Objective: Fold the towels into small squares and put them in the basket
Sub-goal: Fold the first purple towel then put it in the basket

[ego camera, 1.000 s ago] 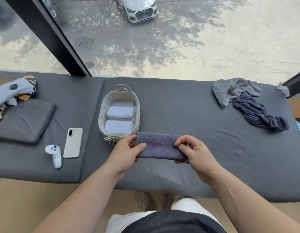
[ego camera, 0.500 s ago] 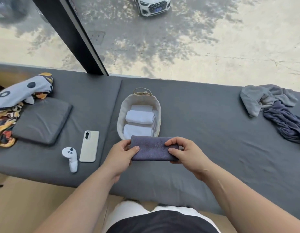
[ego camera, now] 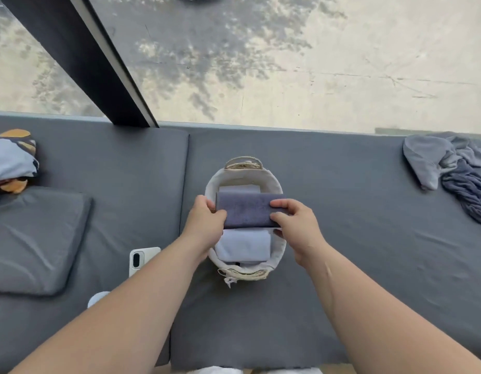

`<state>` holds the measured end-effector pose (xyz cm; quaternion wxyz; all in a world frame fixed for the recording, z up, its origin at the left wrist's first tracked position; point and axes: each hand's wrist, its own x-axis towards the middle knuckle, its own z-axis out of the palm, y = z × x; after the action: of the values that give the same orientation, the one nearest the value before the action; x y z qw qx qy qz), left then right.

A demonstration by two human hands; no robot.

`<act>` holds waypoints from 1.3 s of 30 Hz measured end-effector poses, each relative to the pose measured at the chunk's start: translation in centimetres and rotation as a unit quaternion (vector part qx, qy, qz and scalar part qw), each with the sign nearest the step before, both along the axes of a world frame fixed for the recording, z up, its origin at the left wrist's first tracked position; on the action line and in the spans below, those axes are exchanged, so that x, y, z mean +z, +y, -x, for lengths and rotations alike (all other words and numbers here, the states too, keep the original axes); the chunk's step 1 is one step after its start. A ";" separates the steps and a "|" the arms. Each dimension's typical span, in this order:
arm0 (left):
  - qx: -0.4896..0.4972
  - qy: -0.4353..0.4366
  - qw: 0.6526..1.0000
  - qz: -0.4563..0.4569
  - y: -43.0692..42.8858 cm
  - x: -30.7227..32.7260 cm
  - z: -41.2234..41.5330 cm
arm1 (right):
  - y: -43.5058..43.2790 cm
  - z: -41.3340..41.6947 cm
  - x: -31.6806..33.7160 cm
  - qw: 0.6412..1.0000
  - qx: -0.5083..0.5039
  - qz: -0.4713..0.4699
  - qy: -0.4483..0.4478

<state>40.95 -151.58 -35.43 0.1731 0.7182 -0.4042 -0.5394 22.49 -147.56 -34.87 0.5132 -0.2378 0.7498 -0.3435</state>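
A folded purple towel (ego camera: 247,213) hangs over the middle of the oval lined basket (ego camera: 278,182). My left hand (ego camera: 205,225) grips its left end and my right hand (ego camera: 296,225) pinches its right end. Under it, inside the basket, lie folded white towels (ego camera: 244,248); one shows at the near end and the edge of another at the far end. Two unfolded towels, a light grey one (ego camera: 428,160) and a dark blue one (ego camera: 468,195), lie in a heap at the far right of the grey cushion (ego camera: 355,211).
A white phone (ego camera: 139,259) lies left of the basket, partly under my left forearm. A dark flat pillow (ego camera: 34,238) and a patterned cloth (ego camera: 12,160) sit at the left. A window with a dark post (ego camera: 80,58) runs along the back.
Both hands have carried the purple towel from the cushion in front of the basket up over the basket's middle. The camera has moved closer and leftward.
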 end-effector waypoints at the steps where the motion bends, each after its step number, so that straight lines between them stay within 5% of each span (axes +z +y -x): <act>1: -0.004 -0.014 1.000 0.009 -1.0 -1.3 0.4 | -1.2 -0.2 -1.3 1.000 0.004 0.003 0.007; 14: -0.031 -0.159 0.973 0.167 -5.5 -10.7 4.5 | -8.1 -2.4 -12.0 0.967 0.105 0.050 0.227; 20: -0.129 -0.198 0.968 0.083 -5.4 -11.2 4.8 | -7.6 -2.1 -13.1 0.956 0.154 0.023 0.250; 26: -0.349 -0.349 0.852 0.176 -0.5 -10.0 4.1 | -7.3 -1.6 -12.7 0.952 0.180 0.013 0.248; 33: -0.555 -0.437 0.694 0.140 1.9 -10.5 3.1 | -6.9 -1.9 -12.9 0.935 0.213 0.022 0.283; 39: -0.604 -0.416 0.673 0.091 2.0 -10.2 2.2 | -4.6 -2.0 -13.2 0.895 0.310 -0.016 0.321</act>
<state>38.70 -149.57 -45.62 -0.3126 0.4480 -0.8271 -0.1322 24.48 -152.21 -48.05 0.3291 -0.5475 0.7670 -0.0599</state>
